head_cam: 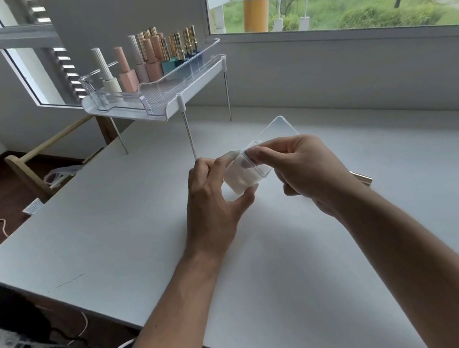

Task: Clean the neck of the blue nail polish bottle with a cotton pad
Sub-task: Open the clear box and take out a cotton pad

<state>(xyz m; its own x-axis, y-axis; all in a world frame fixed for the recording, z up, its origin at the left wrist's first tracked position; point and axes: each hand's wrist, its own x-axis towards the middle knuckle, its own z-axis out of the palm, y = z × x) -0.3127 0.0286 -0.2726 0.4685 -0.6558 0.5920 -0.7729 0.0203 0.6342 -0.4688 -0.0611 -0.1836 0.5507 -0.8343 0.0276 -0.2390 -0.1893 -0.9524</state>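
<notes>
Clear plastic, a small box [244, 171] with its lid tipped back, is held above the white table [109, 223]. The left hand [215, 203] grips its side, thumb beneath. The right hand's [309, 170] fingertips pinch at its open rim, where white pads [239, 178] show inside. A gold cap [362, 177] peeks from behind the right wrist. Blue bottles [191, 56] stand among others in the tray [150, 96] on the far rack.

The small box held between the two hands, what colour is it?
The small box is clear plastic with white content inside, lid open; the head view shows it.
</notes>
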